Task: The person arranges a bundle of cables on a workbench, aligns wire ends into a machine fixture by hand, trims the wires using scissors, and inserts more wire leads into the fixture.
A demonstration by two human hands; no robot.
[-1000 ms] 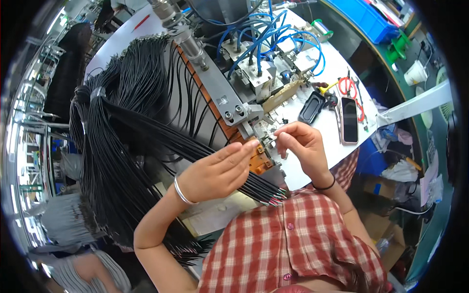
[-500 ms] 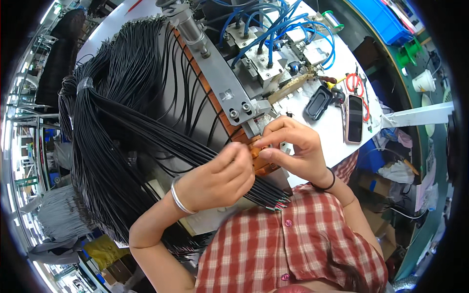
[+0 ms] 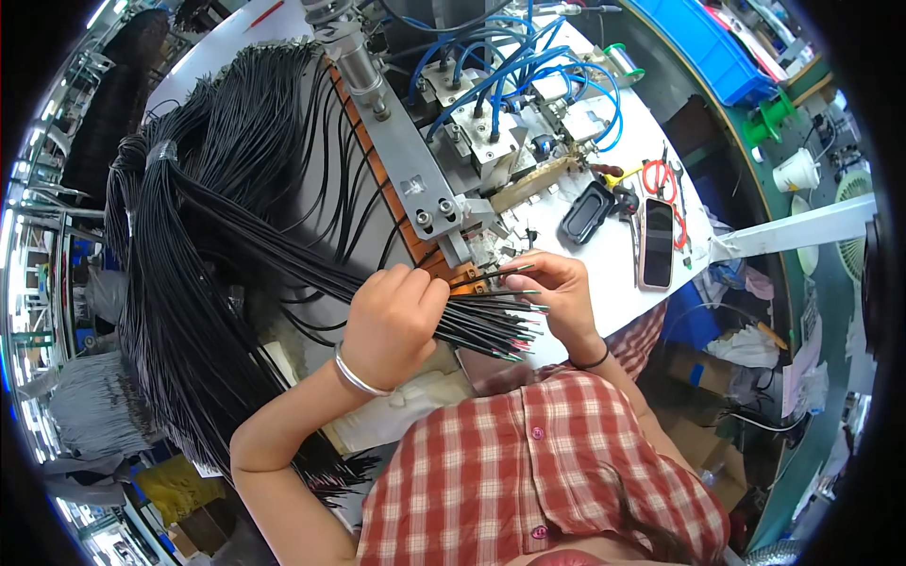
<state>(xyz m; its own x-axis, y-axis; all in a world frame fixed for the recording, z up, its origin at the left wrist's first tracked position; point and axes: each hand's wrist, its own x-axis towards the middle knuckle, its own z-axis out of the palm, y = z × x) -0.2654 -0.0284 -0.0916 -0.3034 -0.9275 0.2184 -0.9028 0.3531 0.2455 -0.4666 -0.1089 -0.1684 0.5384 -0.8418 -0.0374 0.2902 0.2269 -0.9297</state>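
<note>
My left hand (image 3: 392, 316) is closed round a bundle of thin black cables (image 3: 486, 328), whose cut ends show green and red tips pointing right. With thumb and fingertips, my right hand (image 3: 559, 294) pinches one black cable near its end, at the upper side of the bundle. Just beyond the hands lies an orange strip (image 3: 401, 222) with an orange block (image 3: 464, 275) at its near end, partly covered by my fingers and the cables. A grey metal bar with a cylinder (image 3: 360, 71) runs alongside the strip.
A large heap of black cables (image 3: 189, 283) covers the left. Pneumatic blocks (image 3: 491, 132) with blue hoses (image 3: 481, 71) stand behind. On the white table to the right are a black tray (image 3: 587, 212), a phone (image 3: 656, 243) and red-handled tools (image 3: 658, 179).
Both hands have come away from the orange block. The left hand now grips the cable bundle, whose ends have been raised over the block, and the right pinches one cable.
</note>
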